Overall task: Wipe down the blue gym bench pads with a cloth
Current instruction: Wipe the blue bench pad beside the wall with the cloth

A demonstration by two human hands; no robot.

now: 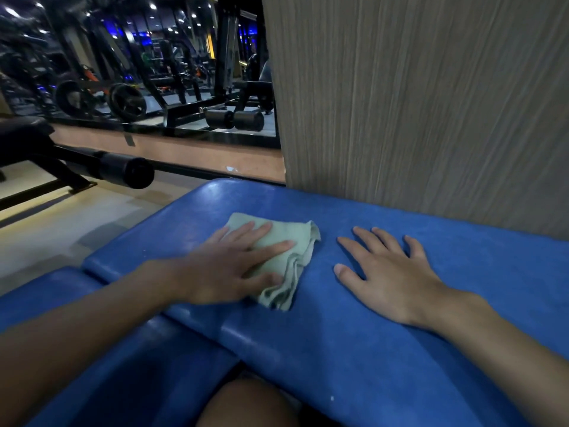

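A folded pale green cloth (291, 234) is pressed onto the large blue vinyl bench pad (338, 349) by the left hand (234, 266), which is laid flat with its fingers straight and slightly spread across the fabric, the thumb held at the cloth's near edge. The right hand (391, 278) is rested palm-down on bare vinyl just right of the cloth, fingers fanned out, nothing being held; the cloth is not touched by it.

The step in hand is judged to be a wiping stroke over the pad's far-left part. It is best done with the palm kept flat so that pressure is spread evenly, and with overlapping passes. The loose folds at the cloth's near-right corner should be tucked under the fingers, or they may be dragged and bunched. The strip along the grey wood-grain wall panel (415, 103) and the seam beside the second, nearer blue pad (138, 380) are easily missed and should be followed deliberately. The patch under the bracing hand should also be covered once that hand is shifted.
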